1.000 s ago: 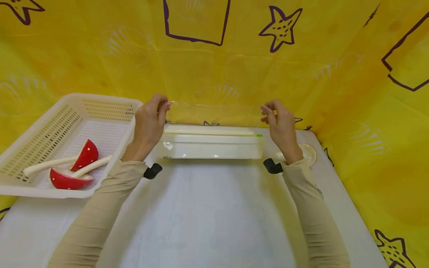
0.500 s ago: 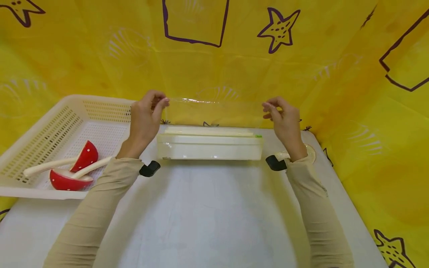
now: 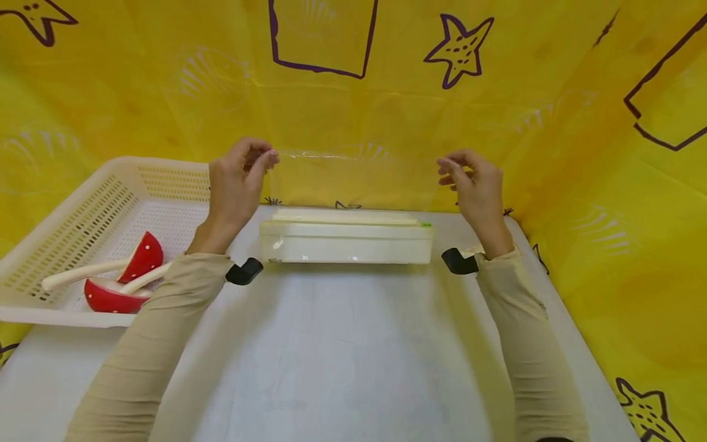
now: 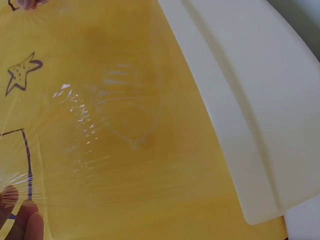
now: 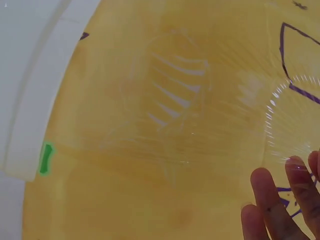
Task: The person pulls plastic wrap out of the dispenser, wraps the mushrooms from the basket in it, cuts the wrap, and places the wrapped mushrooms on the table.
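Note:
A sheet of clear plastic wrap [image 3: 353, 175] stretches upward from a white wrap dispenser [image 3: 345, 247] at the table's far side. My left hand [image 3: 234, 181] pinches the sheet's upper left corner between thumb and fingers. At the upper right corner, my right hand [image 3: 479, 193] pinches the wrap the same way. In the left wrist view the taut wrap [image 4: 80, 115] shows glints and fine creases fanning from the fingertips. The right wrist view shows gathered wrap [image 5: 272, 107] by the right fingers and a green tab [image 5: 46, 159] at the dispenser's end.
A white perforated basket [image 3: 72, 318] stands at the left, holding two red ladles with white dots, one ladle [image 3: 145, 255] behind the other ladle [image 3: 110, 299]. A yellow patterned cloth [image 3: 353, 104] hangs close behind the table [image 3: 342, 356]. Black wrist mounts [image 3: 243, 271] project inward.
Both my hands have risen, drawing a longer sheet of wrap up from the dispenser. They have also moved slightly apart. The dispenser stays where it was.

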Demonstrator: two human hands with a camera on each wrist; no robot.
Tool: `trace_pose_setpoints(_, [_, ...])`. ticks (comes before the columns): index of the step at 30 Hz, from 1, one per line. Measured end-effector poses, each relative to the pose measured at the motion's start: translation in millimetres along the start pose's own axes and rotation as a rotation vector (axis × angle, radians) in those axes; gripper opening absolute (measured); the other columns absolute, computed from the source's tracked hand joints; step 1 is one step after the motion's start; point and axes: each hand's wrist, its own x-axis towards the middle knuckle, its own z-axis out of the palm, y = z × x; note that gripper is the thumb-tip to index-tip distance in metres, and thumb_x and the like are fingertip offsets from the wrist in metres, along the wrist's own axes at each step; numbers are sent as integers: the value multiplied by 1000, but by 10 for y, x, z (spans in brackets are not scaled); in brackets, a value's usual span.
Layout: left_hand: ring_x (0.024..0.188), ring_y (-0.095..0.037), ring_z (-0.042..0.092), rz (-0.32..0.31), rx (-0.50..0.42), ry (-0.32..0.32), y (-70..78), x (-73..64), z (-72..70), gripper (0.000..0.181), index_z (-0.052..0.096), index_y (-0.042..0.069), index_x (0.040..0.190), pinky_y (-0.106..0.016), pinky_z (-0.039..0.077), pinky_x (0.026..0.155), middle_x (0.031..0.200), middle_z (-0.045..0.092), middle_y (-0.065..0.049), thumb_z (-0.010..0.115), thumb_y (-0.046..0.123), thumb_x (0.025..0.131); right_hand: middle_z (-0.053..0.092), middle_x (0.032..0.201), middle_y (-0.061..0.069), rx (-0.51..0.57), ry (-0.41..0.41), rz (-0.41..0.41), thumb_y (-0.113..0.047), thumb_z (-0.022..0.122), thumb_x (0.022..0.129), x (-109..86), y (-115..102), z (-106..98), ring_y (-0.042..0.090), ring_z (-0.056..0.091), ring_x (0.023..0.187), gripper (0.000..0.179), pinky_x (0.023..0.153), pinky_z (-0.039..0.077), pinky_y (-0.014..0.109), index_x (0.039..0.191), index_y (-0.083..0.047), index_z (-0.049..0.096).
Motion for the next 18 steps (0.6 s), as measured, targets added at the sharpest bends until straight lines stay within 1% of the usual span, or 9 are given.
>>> trace_pose_setpoints(5, [73,14,56,14,-20,17,53,44,-25,16,65,-12,99,-5,45,68,90,73,-23,63,4,96,73,92,14,11,26,5,-22,62,98,27,-74,-29,-10,63,62,24,64,54,14,102,1,69])
trace_pose_setpoints(8, [72,14,56,26,-28,27,88,74,-41,17,65,-12,99,-6,46,68,90,73,-23,63,4,95,72,86,3,37,49,17,-22,63,98,40,-129,-54,-8,64,62,24,64,53,12,102,1,69])
trace_pose_setpoints(11, [73,14,56,43,-24,32,131,102,-61,17,65,-12,99,-6,47,70,90,73,-23,63,4,95,67,81,-12,64,71,18,-22,64,97,52,-176,-80,-7,64,62,24,63,51,11,102,1,70])
trace_pose_setpoints(12, [73,13,56,41,-22,32,151,109,-68,17,65,-12,99,-6,47,70,90,73,-22,63,5,96,66,80,-14,69,77,14,-22,64,97,55,-189,-87,-6,64,62,25,63,51,11,102,2,70])
trace_pose_setpoints(14, [74,12,57,30,-18,31,190,121,-83,17,66,-11,100,-6,48,72,91,73,-21,62,6,96,65,81,-14,68,87,5,-22,63,97,58,-212,-98,-6,64,62,26,63,51,11,102,3,69])
trace_pose_setpoints(18, [75,9,58,14,-20,38,264,146,-116,17,66,-8,101,-7,49,73,92,73,-20,61,7,97,69,87,-4,54,106,-4,-22,61,98,63,-267,-120,-4,64,64,26,67,53,13,104,2,69])
